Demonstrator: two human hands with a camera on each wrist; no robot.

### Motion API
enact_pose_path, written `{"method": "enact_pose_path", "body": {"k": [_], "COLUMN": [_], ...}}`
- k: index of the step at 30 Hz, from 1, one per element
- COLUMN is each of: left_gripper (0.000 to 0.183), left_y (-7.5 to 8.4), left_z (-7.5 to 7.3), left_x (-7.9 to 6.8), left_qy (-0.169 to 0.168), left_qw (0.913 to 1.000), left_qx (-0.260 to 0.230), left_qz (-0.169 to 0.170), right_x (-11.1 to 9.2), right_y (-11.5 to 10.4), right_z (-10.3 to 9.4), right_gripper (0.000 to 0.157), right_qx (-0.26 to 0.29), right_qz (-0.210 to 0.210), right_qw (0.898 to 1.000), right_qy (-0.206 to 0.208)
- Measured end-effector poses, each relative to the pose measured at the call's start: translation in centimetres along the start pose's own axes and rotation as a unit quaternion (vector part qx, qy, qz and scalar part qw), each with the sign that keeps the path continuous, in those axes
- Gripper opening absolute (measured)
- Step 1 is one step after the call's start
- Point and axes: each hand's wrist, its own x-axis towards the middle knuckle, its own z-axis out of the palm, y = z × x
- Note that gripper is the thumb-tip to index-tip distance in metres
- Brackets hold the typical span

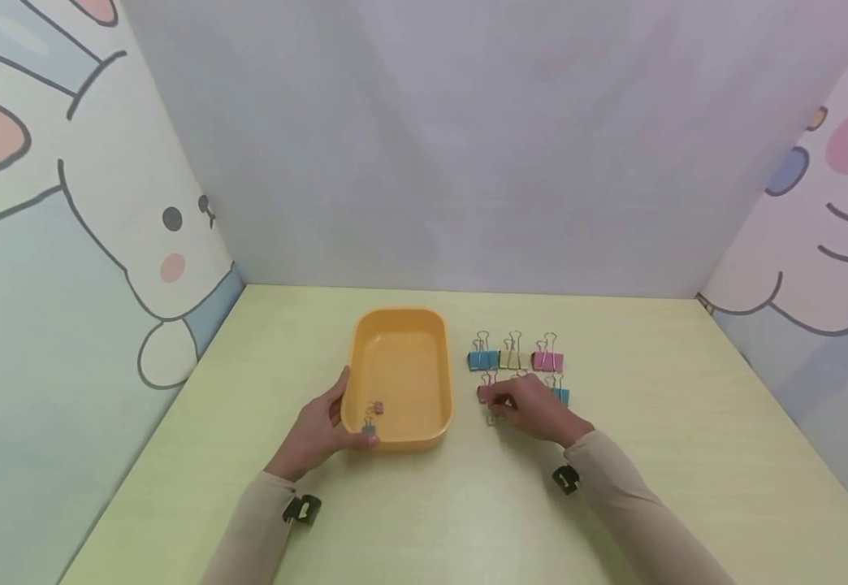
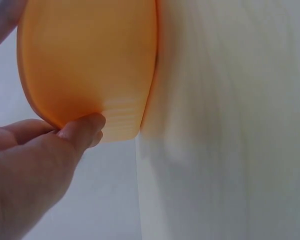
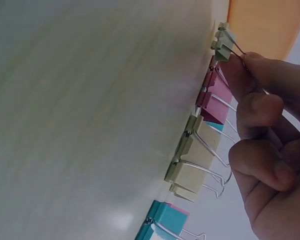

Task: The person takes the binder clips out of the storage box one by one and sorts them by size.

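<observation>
My left hand grips the orange tray at its near left corner, thumb over the near rim and fingers along the left wall. Inside the tray, close to that thumb, lie a small pink binder clip and a small bluish binder clip. Right of the tray, my right hand pinches a small pale yellow binder clip by its wire handles. Beside it are a pink clip, a yellow clip and a blue clip; in the head view the hand partly covers this row.
Behind that row stand larger blue, yellow and pink binder clips, handles up. A pale wall rises at the table's back edge. Cartoon-printed panels flank both sides of the table.
</observation>
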Motion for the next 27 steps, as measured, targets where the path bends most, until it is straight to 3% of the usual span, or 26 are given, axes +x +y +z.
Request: {"method": "enact_pose_path", "body": {"k": [14,21,27], "left_gripper": [0.12,0.121,0.12], "left_y": [-0.3,-0.3,-0.2], "left_z": [0.0,0.1,0.0], "left_x": [0.1,0.1,0.1], "left_qy": [0.003,0.006,0.004], "left_qw": [0.9999,1.0,1.0], "left_qx": [0.008,0.004,0.003], "left_qz": [0.008,-0.004,0.008], "right_x": [0.2,0.3,0.5], "right_y": [0.5,0.5,-0.1], "right_z": [-0.3,-0.6,-1.3], "right_gripper": [0.01,0.01,0.004], "right_qx": [-0.016,-0.015,-0.003], "right_qz": [0.004,0.006,0.004], "right_qw": [1.0,1.0,1.0], "right_qy": [0.007,0.018,0.024]}}
